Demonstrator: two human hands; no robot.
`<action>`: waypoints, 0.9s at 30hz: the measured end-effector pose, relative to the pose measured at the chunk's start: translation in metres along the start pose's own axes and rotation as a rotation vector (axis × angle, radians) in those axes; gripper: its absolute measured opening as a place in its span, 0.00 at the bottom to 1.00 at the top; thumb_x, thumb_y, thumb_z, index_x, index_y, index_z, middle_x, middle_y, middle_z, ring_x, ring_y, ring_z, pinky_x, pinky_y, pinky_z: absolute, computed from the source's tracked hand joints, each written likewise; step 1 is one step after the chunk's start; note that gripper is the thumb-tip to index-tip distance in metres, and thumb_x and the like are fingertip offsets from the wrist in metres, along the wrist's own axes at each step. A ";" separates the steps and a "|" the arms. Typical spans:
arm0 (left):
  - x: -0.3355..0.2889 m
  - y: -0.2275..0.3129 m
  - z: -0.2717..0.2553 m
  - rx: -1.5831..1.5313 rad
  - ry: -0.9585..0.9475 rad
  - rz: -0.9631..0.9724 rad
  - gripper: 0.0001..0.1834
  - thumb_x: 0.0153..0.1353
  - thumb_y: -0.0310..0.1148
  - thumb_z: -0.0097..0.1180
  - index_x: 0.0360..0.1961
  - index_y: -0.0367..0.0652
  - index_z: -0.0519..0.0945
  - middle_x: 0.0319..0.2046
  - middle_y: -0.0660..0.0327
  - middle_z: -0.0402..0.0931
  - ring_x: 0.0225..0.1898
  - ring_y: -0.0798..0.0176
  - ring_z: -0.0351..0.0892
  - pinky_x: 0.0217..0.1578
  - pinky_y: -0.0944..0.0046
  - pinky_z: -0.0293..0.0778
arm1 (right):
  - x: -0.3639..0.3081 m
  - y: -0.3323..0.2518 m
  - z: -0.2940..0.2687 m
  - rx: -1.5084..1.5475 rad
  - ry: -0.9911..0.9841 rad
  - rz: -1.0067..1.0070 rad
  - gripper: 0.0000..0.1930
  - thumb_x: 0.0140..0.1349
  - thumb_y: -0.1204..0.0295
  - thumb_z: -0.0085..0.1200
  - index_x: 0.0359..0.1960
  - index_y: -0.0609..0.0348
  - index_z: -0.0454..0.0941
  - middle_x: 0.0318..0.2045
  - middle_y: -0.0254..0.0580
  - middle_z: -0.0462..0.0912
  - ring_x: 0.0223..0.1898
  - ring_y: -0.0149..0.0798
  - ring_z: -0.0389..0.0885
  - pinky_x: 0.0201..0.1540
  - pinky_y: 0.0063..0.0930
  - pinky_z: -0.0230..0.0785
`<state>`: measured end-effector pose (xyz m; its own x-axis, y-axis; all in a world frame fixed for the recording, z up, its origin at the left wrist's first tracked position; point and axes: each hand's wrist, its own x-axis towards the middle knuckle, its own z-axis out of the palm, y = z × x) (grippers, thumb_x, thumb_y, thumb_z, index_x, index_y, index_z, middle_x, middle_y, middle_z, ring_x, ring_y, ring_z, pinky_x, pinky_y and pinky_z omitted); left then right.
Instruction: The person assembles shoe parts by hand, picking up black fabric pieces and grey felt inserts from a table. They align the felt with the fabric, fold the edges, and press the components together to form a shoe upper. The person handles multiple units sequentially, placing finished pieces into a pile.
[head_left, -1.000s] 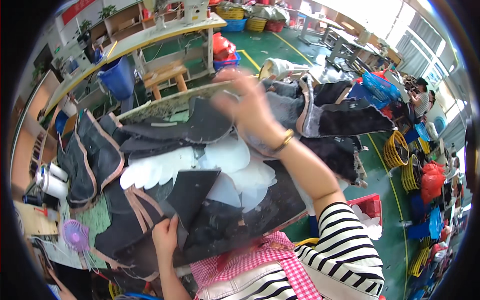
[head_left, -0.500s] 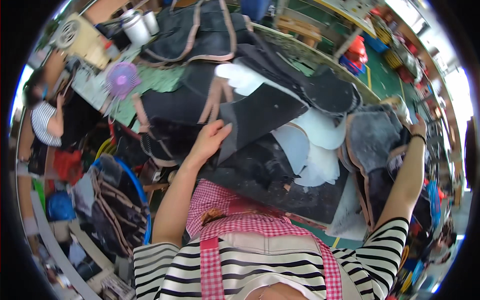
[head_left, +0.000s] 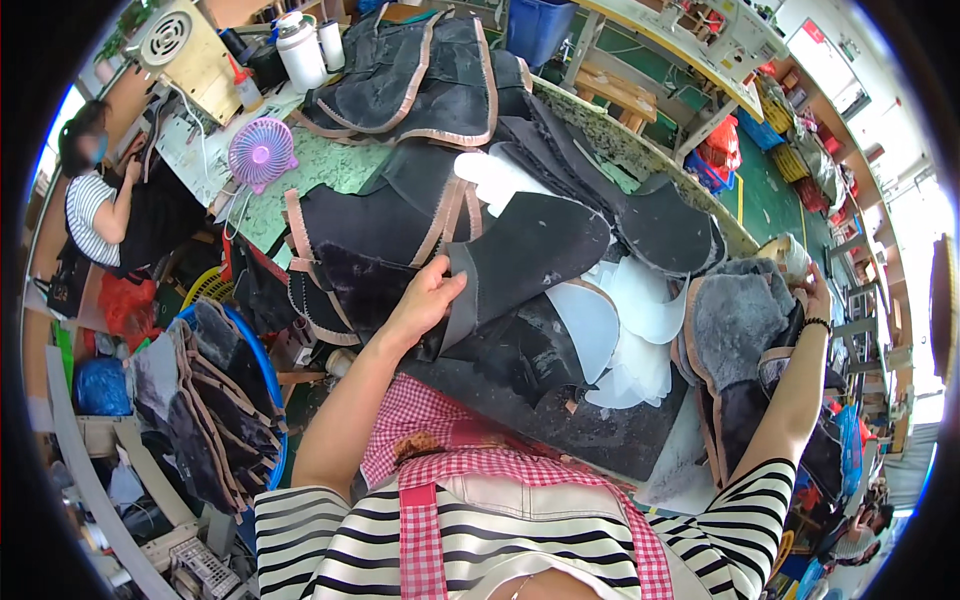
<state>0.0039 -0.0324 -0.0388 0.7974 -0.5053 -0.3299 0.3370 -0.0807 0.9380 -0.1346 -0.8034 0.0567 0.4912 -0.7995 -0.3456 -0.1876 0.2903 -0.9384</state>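
Note:
My left hand point(head_left: 428, 300) is closed on the left end of a black fabric piece point(head_left: 540, 245), thumb on top. The piece has a curved outline and a lighter grey strip at the held end. It lies over stacked white sheets point(head_left: 635, 340) and other dark pieces. Out at the far right, my right hand point(head_left: 815, 298), with a dark bead bracelet at the wrist, is beside a whitish pot point(head_left: 795, 256). Its fingers look bent together, and what they hold is hidden. Grey plush pieces with tan edging point(head_left: 740, 320) lie just left of it.
A black work board point(head_left: 600, 440) is in front of me. Dark edged pieces point(head_left: 410, 90) pile up at the back, near a purple fan point(head_left: 262, 154), a white canister point(head_left: 300, 55) and a cream machine point(head_left: 185, 55). A blue-rimmed basket point(head_left: 278, 400) holds pieces at left. A co-worker point(head_left: 95, 205) sits far left.
My right hand has come down and slightly inward beside the pot. The black piece lies flatter with its rounded far end showing, still in my left hand. The whole view has shifted a little.

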 end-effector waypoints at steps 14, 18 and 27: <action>0.160 0.081 0.096 1.590 -0.083 0.949 0.44 0.47 0.26 0.61 0.68 0.60 0.61 0.70 0.59 0.53 0.71 0.47 0.49 0.64 0.34 0.50 | -0.150 -0.134 0.040 0.262 -0.346 -0.489 0.09 0.65 0.71 0.55 0.44 0.58 0.76 0.40 0.36 0.80 0.42 0.32 0.76 0.44 0.31 0.73; 0.216 0.095 0.097 1.829 -0.031 0.842 0.47 0.45 0.26 0.64 0.68 0.63 0.60 0.71 0.61 0.51 0.72 0.50 0.45 0.65 0.32 0.47 | -0.203 -0.134 0.083 0.467 -0.420 -0.480 0.12 0.69 0.71 0.47 0.51 0.61 0.72 0.45 0.42 0.78 0.49 0.38 0.76 0.54 0.38 0.71; 0.213 0.161 0.128 1.720 0.240 1.691 0.15 0.53 0.34 0.55 0.43 0.52 0.78 0.36 0.63 0.76 0.42 0.59 0.75 0.47 0.55 0.66 | -0.235 -0.098 0.098 0.482 -0.553 -0.352 0.20 0.72 0.65 0.42 0.61 0.59 0.66 0.59 0.46 0.72 0.62 0.45 0.68 0.66 0.48 0.61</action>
<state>0.1635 -0.2629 0.0558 -0.1026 -0.8020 0.5885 -0.8100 -0.2760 -0.5175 -0.1481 -0.5924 0.2292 0.8255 -0.5479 0.1353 0.3817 0.3654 -0.8490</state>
